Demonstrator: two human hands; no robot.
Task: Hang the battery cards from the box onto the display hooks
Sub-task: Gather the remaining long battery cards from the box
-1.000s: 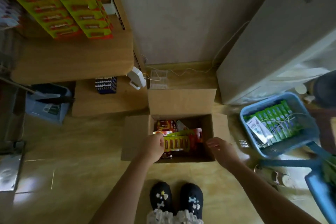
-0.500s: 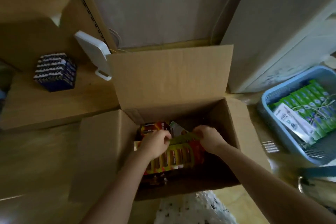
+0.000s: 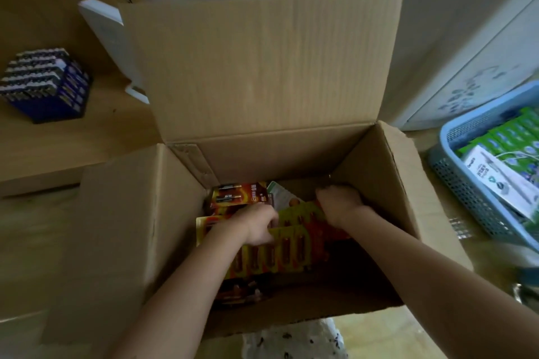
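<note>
An open cardboard box [image 3: 388,172] stands on the floor with its flaps spread. Inside lie several yellow-green and red battery cards [image 3: 287,253], and darker red cards [image 3: 239,197] sit behind them. Both my hands are down in the box. My left hand [image 3: 256,226] curls its fingers over the top edge of a yellow-green card. My right hand [image 3: 339,202] grips the upper right end of the same bunch of cards, near the box's right wall. The display hooks are out of view.
A blue plastic basket [image 3: 455,181] with green packs and a white pack sits on the floor to the right. A block of blue batteries [image 3: 46,84] rests on a low wooden shelf at left, beside a white device [image 3: 108,32]. A pale cabinet stands behind the basket.
I have bent down much closer to the box. Both hands went from its front rim down inside and took hold of the battery cards.
</note>
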